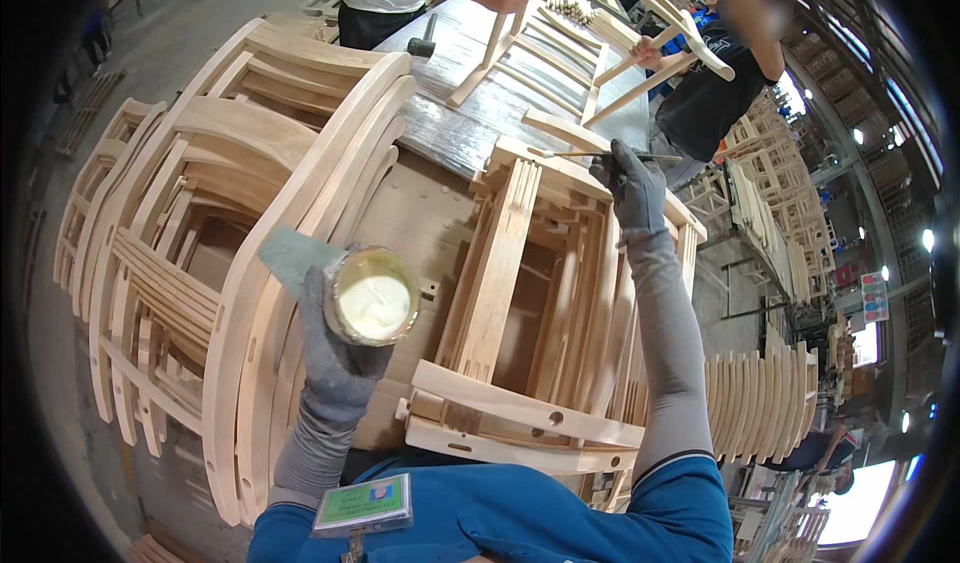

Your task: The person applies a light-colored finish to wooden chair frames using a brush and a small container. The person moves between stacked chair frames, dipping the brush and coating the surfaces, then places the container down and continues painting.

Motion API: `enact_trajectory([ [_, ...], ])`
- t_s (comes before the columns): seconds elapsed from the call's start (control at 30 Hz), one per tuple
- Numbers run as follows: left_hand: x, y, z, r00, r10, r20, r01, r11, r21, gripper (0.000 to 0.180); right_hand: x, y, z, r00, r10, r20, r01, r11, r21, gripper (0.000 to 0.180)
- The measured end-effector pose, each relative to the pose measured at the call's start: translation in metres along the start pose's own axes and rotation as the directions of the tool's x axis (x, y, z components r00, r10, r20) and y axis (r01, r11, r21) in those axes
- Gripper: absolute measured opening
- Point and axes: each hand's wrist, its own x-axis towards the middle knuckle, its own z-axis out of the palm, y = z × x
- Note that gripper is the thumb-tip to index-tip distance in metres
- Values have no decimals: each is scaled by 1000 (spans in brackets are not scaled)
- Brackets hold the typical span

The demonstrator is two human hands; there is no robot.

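Note:
My left hand (340, 353), in a grey glove, is closed around a round tub of creamy pale paste (377, 301). A flat grey-green piece (292, 255) sticks out beside the tub; I cannot make out what it is or whether the hand holds it. Farther off to the right, my gloved right hand (636, 191) pinches a thin brush-like stick (572, 154), its pale tip pointing left. That tip lies over the top rail of a stack of wooden chair frames (490, 273); whether it touches the wood is unclear.
Several curved chair frames (270, 213) stand stacked at the left. Beyond is a metal-topped table (430, 113) bearing a black mallet (424, 43). Two people there hold a wooden frame (495, 38). More curved slats (765, 403) stand at the right.

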Motion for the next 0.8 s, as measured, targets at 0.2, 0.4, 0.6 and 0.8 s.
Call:
enact_trajectory([
  [0.2, 3, 11, -10, 982, 142, -123, -127, 984, 122, 54, 51, 30, -1, 997, -31, -68, 20, 987, -159, 21],
  [0.4, 5, 12, -27, 937, 259, -233, -226, 961, 161, 74, 61, 35, 0, 997, -3, -79, -14, 978, -208, 20],
  [0.6, 5, 10, -22, 948, 234, -217, -224, 972, 68, 97, 66, 39, 16, 995, -101, 18, 101, 932, -347, 24],
  [0.8, 3, 10, -13, 942, 263, -211, -229, 958, 170, 54, 76, 28, 36, 973, -171, 158, 222, 480, -849, 31],
])
